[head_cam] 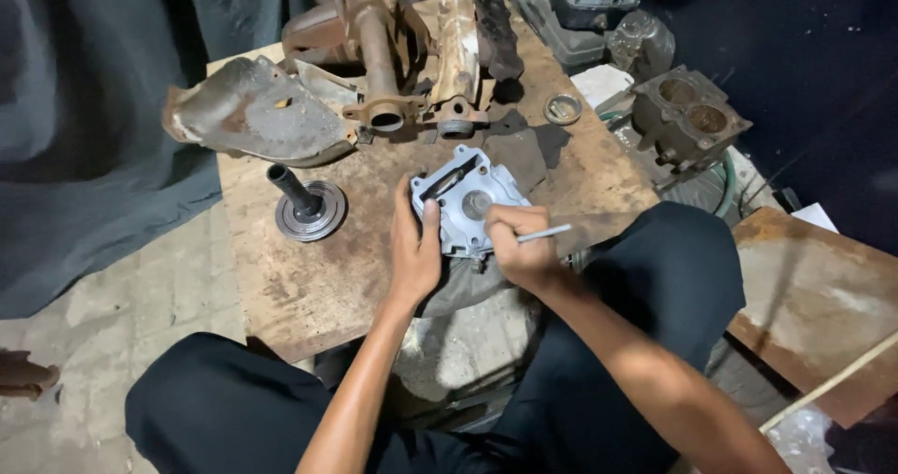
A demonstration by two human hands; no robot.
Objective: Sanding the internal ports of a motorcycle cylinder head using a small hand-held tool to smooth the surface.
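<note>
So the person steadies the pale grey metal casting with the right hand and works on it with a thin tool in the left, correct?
Not quite: the hands are swapped. In the head view the left hand steadies the pale grey metal casting, and the right hand holds the thin tool. Both do meet over the casting at the near edge of the rusty board.

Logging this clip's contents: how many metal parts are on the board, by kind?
Grey housing, held by both hands: 1
Rusty manifolds: 2
Heat shield: 1
Flanged shaft: 1
Ring: 1
Total: 6
</note>
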